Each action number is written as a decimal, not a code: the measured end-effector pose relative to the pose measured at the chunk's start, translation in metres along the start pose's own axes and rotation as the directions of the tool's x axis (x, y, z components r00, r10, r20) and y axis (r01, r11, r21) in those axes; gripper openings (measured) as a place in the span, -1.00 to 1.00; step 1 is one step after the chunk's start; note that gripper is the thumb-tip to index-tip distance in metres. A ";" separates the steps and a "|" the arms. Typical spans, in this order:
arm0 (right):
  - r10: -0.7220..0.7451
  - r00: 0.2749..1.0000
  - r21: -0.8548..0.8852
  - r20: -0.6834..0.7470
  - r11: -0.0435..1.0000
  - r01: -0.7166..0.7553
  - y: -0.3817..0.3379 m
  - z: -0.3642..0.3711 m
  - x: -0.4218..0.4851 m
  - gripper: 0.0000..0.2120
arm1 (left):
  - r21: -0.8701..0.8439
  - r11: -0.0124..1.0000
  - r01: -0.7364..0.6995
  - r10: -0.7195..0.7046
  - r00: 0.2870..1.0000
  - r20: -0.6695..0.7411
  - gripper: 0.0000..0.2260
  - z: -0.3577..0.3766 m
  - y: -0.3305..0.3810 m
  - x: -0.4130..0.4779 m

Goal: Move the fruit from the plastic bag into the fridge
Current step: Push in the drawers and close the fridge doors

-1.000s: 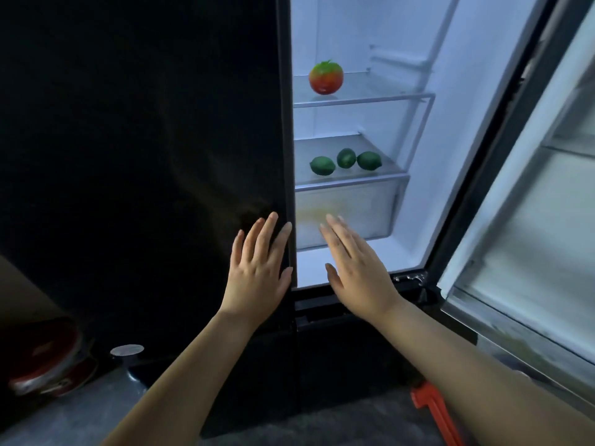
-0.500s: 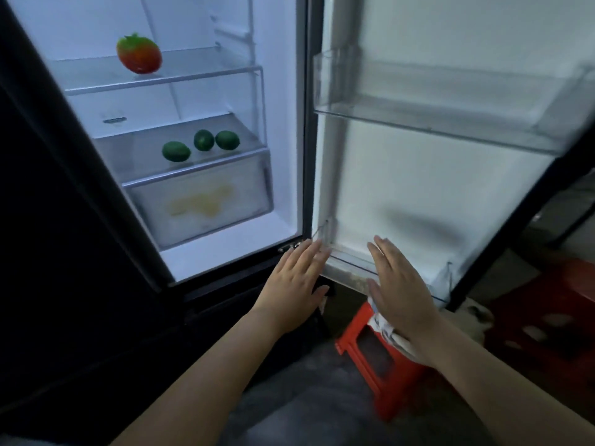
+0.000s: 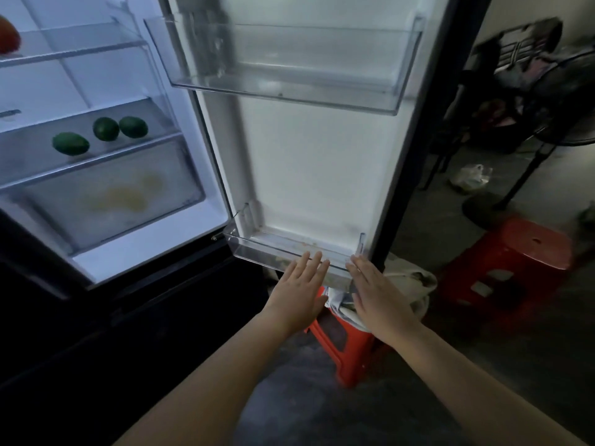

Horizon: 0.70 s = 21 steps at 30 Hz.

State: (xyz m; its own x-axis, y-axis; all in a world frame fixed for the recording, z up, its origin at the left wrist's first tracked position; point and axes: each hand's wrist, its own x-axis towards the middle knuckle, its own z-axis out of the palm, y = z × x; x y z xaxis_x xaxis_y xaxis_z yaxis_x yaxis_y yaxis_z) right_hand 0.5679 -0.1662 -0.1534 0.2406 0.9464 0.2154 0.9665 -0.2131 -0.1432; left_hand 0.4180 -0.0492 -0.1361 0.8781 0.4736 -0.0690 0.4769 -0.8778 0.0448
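Dim room, grey floor (image 3: 322,397), and the only real light comes out of the open fridge (image 3: 145,252) at your 9 to 10 o'clock. Its door (image 3: 315,162) is swung wide and fills the middle of the view up to 12 o'clock, with a clear upper door bin (image 3: 289,82) and a clear lower door bin (image 3: 273,252).

Fruit-wise: three green fruits (image 3: 106,129) sit on the glass shelf (image 3: 32,162) at about 9 o'clock, two close together and the third a bit apart to the left. A red fruit (image 3: 8,35) is on the shelf above at 10 o'clock, half cut off by the frame edge. Below the green ones is the crisper drawer (image 3: 112,201), with something yellowish showing through its front.

Your left hand (image 3: 299,291) and right hand (image 3: 376,294) are both flat, fingers straight, holding nothing, side by side just below centre. Their fingertips overlap the front lip of the lower door bin; it's blurry, so I can't tell if they actually touch it.

Under your right hand a whitish bag (image 3: 415,281) sits on a red stool (image 3: 351,358), mostly hidden. A second red stool (image 3: 515,252) is at 3 o'clock, and a small plastic bag (image 3: 470,181) lies on the floor at 2 o'clock near a standing fan (image 3: 531,162).
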 end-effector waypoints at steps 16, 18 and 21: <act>-0.269 0.963 -0.004 -0.016 0.963 0.269 -0.040 -0.003 -0.038 -0.29 | -0.028 0.984 0.175 -0.177 0.980 -0.094 -0.40 0.017 -0.016 -0.063; -0.339 0.939 -0.057 -0.054 0.940 0.336 -0.048 -0.008 -0.043 -0.32 | -0.041 0.977 0.209 -0.212 0.973 -0.092 -0.37 0.017 -0.022 -0.081; -0.435 0.887 -0.043 -0.153 0.900 0.434 -0.056 -0.010 -0.052 -0.48 | -0.058 0.960 0.273 -0.278 0.957 -0.083 -0.32 0.020 -0.032 -0.105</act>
State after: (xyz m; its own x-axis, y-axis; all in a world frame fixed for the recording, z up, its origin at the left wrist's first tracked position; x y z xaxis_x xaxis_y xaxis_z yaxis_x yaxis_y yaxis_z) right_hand 0.5024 -0.2060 -0.1467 -0.1935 0.8952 0.4014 0.9780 0.2087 0.0061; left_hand 0.3096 -0.0720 -0.1501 0.7114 0.7028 0.0038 0.7002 -0.7092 0.0819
